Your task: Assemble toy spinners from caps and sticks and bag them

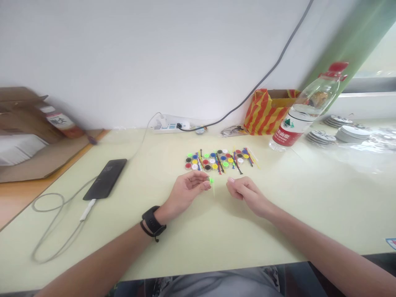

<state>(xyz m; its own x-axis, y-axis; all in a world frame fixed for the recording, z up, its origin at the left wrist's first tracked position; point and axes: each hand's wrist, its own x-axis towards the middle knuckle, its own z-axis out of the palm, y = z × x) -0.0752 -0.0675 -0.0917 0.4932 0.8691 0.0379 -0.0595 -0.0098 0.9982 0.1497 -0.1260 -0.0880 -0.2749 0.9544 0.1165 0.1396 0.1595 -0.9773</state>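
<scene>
My left hand (pixel 190 187), with a black watch (pixel 152 221) on its wrist, pinches a small bright green plastic piece (pixel 211 180) between thumb and fingertips. A thin pale green strip (pixel 214 190) hangs below that piece. To the right, my right hand (pixel 246 190) is closed, thumb against curled fingers; whatever it may hold is hidden. A gap separates the two hands. Just beyond them lie rows of small round discs (pixel 206 162) in several colours, with thin coloured plastic strips (pixel 220 162) laid in bunches across them.
A phone (pixel 105 179) with a charging cable lies at left. Along the wall are a power strip (pixel 170 126), a striped bag (pixel 260 113) and a water bottle (pixel 298 117). Stacked white discs (pixel 352 135) sit at right; a cardboard box (pixel 21 107) stands far left.
</scene>
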